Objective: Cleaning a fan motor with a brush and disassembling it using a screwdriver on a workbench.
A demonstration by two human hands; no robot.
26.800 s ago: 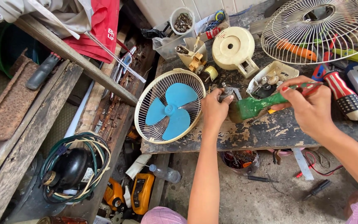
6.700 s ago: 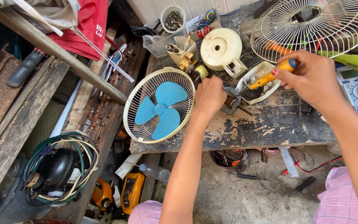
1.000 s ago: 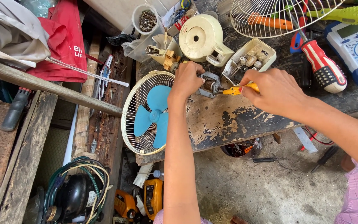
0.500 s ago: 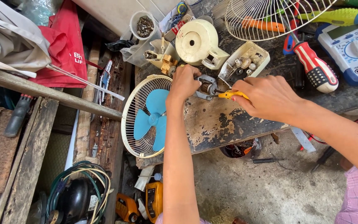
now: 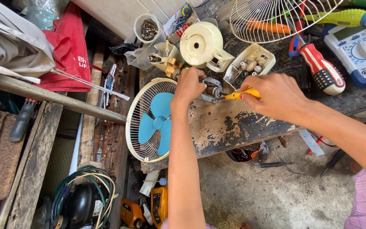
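My left hand (image 5: pixel 188 86) grips a small metal fan motor (image 5: pixel 211 90) on the worn workbench (image 5: pixel 234 127). My right hand (image 5: pixel 276 95) holds a yellow-handled screwdriver (image 5: pixel 240 94) whose tip points left into the motor. A small fan with a blue blade (image 5: pixel 155 123) inside a cream wire guard (image 5: pixel 138 110) lies at the bench's left edge, just under my left wrist. A cream plastic motor cover (image 5: pixel 201 45) sits behind the motor.
A cream tray of small parts (image 5: pixel 250 64), a red-and-white screwdriver (image 5: pixel 320 70), a multimeter (image 5: pixel 356 46) and a wire fan guard (image 5: pixel 276 17) lie at the back right. A cup of screws (image 5: pixel 148 29), red cloth (image 5: pixel 66 46), wooden planks (image 5: pixel 34 161) and coiled cable (image 5: pixel 85 199) fill the left.
The view has shifted slightly, and my right hand has kept the yellow screwdriver at the motor. My left hand stays on the motor.
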